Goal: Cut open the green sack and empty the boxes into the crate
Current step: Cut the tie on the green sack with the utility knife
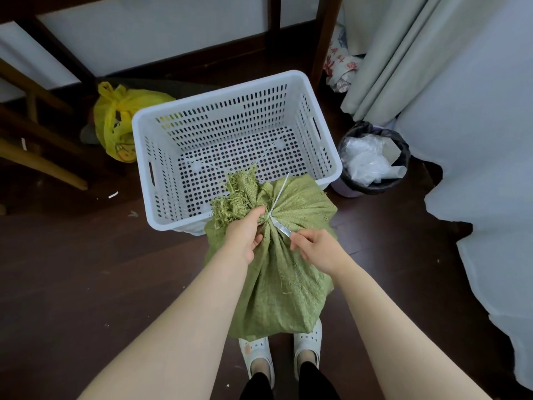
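While the left hand (243,235) clutches the green sack (277,284) by its neck, the right hand (315,249) pinches a blade (284,228) just beside. Its tip touches the white tie (279,194)

You are looking at a scene where no text can be read. Far right, just beside the dark table leg (325,39), a crumpled white printed sheet (343,63) is showing red marks that may be characters, but they are too blurred to read. Far left, the yellow plastic bag (115,122) is carrying a faint orange print low on its side, too small to make out.
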